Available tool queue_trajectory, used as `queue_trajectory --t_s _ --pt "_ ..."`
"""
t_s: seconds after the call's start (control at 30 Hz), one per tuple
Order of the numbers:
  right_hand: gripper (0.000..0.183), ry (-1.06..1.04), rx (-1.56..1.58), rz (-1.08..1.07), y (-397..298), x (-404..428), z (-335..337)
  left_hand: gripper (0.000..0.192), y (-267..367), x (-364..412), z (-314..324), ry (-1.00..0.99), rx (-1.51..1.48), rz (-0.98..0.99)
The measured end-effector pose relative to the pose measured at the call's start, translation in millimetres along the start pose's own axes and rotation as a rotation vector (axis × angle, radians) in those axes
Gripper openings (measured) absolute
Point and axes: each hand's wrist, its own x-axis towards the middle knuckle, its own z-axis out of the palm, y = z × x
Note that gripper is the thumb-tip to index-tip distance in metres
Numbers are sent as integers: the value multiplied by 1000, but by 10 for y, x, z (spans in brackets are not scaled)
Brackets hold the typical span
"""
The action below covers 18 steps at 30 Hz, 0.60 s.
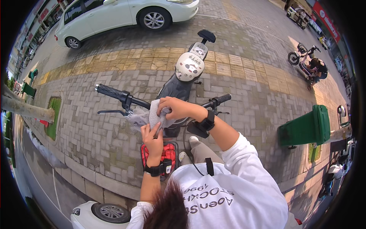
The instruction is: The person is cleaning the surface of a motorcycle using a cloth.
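Note:
Between my two hands is a folded grey towel [154, 111], held over the middle of the handlebar [140, 102] of an electric scooter. My right hand [174, 107] grips its upper part with curled fingers. Lower down, my left hand [152, 140] pinches the near edge between thumb and fingers. A pale, lacy, fringed cover [137, 118] lies beside the towel, partly hidden by it. The scooter's black rubber grip [108, 91] and brake lever [110, 111] extend to the left. Behind the bar is the white cartoon-printed seat [190, 66] with a black backrest [206, 36].
A red bag [168, 154] sits in a metal-framed rack below my left hand. Right stands a green wheeled bin [303, 127]; farther back, a person [318, 70] crouches by another scooter [303, 57]. A white car [111, 14] is parked beyond; a tree trunk [27, 108] rises left.

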Motion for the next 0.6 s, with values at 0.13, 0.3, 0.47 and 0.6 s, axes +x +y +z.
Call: queue_trajectory --t_s 0.13,0.3,0.47,0.6 --pt "32 -46 70 -17 -305 64 -344 31 235 191 -73 85 42 155" --pt "34 -57 -6 22 -418 109 -484 32 261 321 -17 46 40 108" --pt "37 167 -225 204 -102 -356 -168 37 50 198 295 -244 6 64" --pt "44 399 -274 228 268 -1023 215 38 -109 -33 650 -406 25 189"
